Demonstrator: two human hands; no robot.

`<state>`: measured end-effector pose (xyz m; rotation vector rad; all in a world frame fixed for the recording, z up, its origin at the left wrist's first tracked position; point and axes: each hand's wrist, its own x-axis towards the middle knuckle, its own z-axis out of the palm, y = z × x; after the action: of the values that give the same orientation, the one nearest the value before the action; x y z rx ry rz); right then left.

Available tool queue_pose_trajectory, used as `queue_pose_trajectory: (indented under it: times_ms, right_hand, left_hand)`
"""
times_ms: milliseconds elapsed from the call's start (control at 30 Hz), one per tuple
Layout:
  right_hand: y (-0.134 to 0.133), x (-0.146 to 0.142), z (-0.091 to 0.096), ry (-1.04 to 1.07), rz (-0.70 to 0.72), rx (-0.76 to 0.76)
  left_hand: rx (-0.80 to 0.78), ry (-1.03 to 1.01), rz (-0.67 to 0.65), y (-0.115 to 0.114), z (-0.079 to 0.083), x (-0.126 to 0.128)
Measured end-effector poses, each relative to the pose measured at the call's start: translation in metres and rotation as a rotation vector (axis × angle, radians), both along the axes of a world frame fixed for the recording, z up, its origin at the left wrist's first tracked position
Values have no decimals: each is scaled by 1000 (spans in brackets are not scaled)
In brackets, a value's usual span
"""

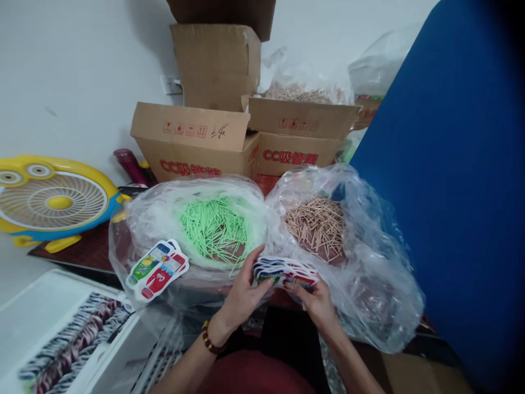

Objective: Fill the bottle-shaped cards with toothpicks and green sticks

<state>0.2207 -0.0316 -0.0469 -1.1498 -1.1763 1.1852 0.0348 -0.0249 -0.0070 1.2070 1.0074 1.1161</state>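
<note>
Both my hands hold one fanned stack of small printed packets [284,271] low in the middle of the view. My left hand [241,293], with a bead bracelet at the wrist, grips the stack's left end, thumb on top. My right hand [315,301] pinches its right end from below. Just beyond the stack lies a clear bag of green sticks [214,225], and to its right a clear bag of tan sticks [318,224]. Another small pile of printed packets [158,269] rests on the plastic to the left.
Cardboard boxes [192,145] with red print stand behind the bags. A yellow cartoon fan [53,200] lies at the left. A white tray [36,317] with rows of striped packets sits at the lower left. A blue chair back [451,180] fills the right side.
</note>
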Motion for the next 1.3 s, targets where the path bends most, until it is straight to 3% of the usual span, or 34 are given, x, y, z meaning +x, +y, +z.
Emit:
queue_pose_trajectory:
  times_ms: [100,267,500,767,933,1100,1167,1300]
  right_hand:
    - [-3,2,-3,23,69,-56]
    - [-7,-3,-16,35,60,-113]
    - [-4,1,-13,-75,74,-2]
    - [5,4,-19,-93,170,-50]
    - [14,0,-5,-171,188,-91]
    - [22,-11,14,-341,173,-69]
    - [20,-19,26,-502,200,53]
    - [6,-44,51,-919,359,415]
  left_hand:
    - [91,37,-59,4,-3,-2]
    - [48,103,-5,3,-26,-2]
    - [78,153,-29,-2,-18,-2]
    - [8,97,-9,3,-36,-1]
    - [-6,20,4,9,-22,-11]
    - [-58,131,294,-12,-4,-29]
    - [-160,50,196,-27,9,-32]
    - [-584,-526,-30,-44,39,-39]
